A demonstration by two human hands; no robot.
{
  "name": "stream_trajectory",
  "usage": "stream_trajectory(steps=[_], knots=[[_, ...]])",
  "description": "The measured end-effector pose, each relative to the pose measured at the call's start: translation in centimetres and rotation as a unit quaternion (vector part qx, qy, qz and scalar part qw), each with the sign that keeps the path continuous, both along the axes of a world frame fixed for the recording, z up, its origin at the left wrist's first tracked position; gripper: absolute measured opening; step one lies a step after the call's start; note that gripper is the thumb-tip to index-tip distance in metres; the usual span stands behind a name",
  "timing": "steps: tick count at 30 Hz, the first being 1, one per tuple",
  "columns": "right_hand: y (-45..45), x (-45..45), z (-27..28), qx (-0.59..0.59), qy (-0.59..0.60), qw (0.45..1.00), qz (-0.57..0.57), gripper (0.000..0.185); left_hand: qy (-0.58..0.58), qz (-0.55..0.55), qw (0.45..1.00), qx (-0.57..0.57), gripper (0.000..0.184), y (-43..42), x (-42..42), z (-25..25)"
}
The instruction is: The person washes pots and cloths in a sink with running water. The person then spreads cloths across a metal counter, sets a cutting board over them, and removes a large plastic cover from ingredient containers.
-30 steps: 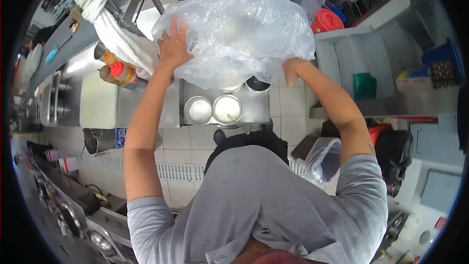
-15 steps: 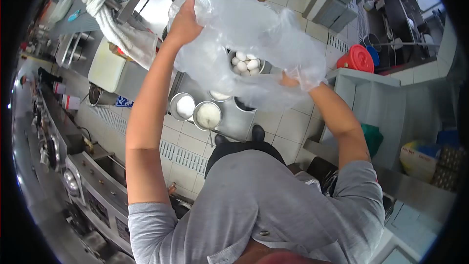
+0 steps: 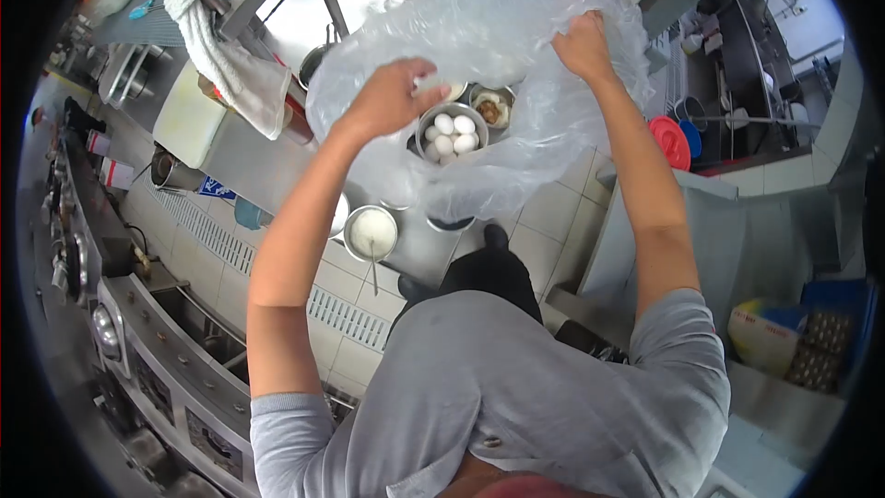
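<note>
A large clear plastic bag (image 3: 461,32) spreads in a ring over the metal table, with an opening in its middle. My right hand (image 3: 584,44) is closed on the bag's far right part. Over the bag's left side is my left hand (image 3: 392,97), fingers apart and holding nothing, just left of a bowl of white eggs (image 3: 452,134). Behind the eggs, a bowl with brown and white food (image 3: 490,108) shows through the opening. Nearer my body stands a bowl of white contents (image 3: 371,232) with a utensil in it. A dark bowl (image 3: 451,222) is partly under the bag's near edge.
A white towel (image 3: 207,55) hangs from a rail at the left, beside a pale cutting board (image 3: 189,115). On the right are a red lid (image 3: 670,142) and a metal counter (image 3: 737,231). Stove equipment (image 3: 157,369) lines the lower left.
The bag has opened out, uncovering the egg bowl and the bowl behind it. My right hand has moved up and away; my left hand has come down toward the middle. The view has shifted.
</note>
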State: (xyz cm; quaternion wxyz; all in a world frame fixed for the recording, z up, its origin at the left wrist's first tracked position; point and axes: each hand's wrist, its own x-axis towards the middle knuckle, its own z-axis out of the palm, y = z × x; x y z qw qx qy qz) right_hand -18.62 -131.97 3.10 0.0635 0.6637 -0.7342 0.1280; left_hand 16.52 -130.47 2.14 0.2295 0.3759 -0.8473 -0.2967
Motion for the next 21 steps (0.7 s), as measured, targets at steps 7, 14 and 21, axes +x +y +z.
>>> stream_trajectory(steps=[7, 14, 21], knots=[[-2.2, -2.6, -4.5, 0.248, -0.16, 0.922, 0.25, 0.036, -0.077, 0.045, 0.985, 0.145, 0.042, -1.7, -6.1, -3.9], [-14.7, -15.0, -12.9, 0.311, 0.118, 0.924, 0.191, 0.038, -0.396, 0.217, 0.884, -0.121, 0.074, -7.9, -12.7, -6.8], [-9.3, -8.1, -13.3, 0.213, 0.008, 0.909, 0.357, 0.032, -0.208, 0.217, 0.953, -0.036, 0.069, -7.9, -15.1, -4.0]])
